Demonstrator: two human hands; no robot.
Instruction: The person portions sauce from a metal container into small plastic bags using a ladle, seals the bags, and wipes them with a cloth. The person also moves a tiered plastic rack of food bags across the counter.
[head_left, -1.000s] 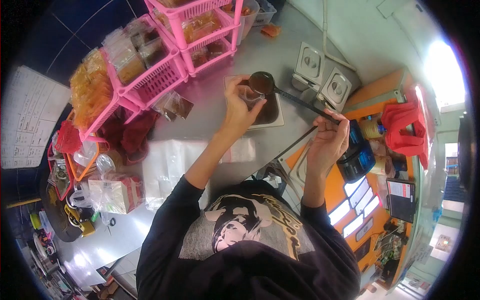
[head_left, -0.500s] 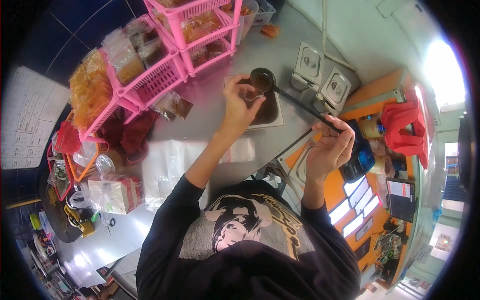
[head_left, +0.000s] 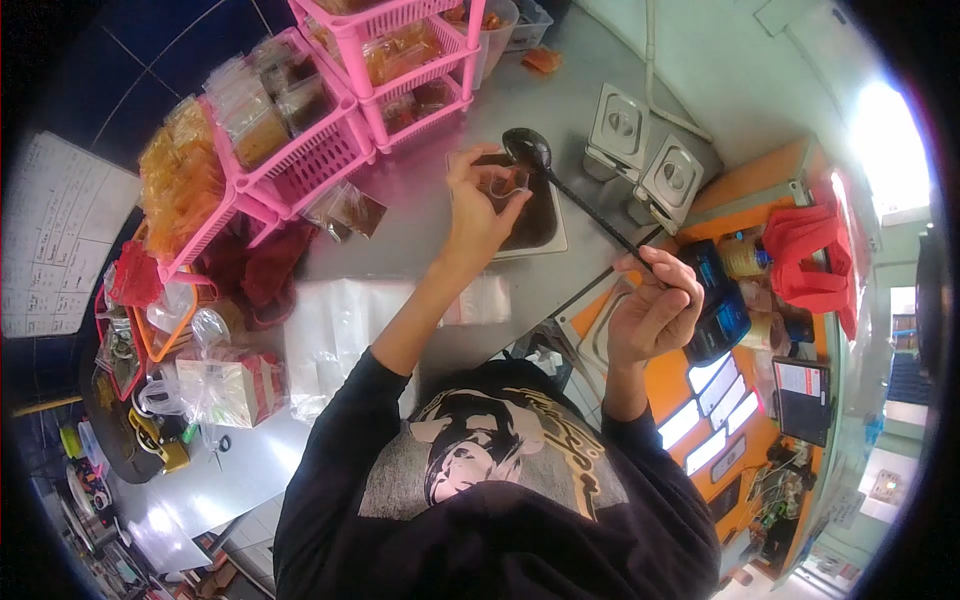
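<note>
My right hand is closed around the handle end of a long black ladle. The ladle's bowl, tilted on its side, hangs above a rectangular metal pan of dark brown contents. Just below the bowl, my left hand pinches a small clear plastic container with a round mouth between thumb and fingers. Something reddish-brown shows at that container; whether it is a bag or a cup I cannot tell. My left fingers partly cover the pan.
Pink stacked baskets with filled plastic packets stand at the left back. A filled packet lies on the steel counter. Two lidded metal containers sit to the right. Clear plastic sheets lie near my body.
The ladle's bowl has tipped over from facing up to lying on its side and shifted slightly up. My right hand has turned and dropped a little. The left hand stays in place.
</note>
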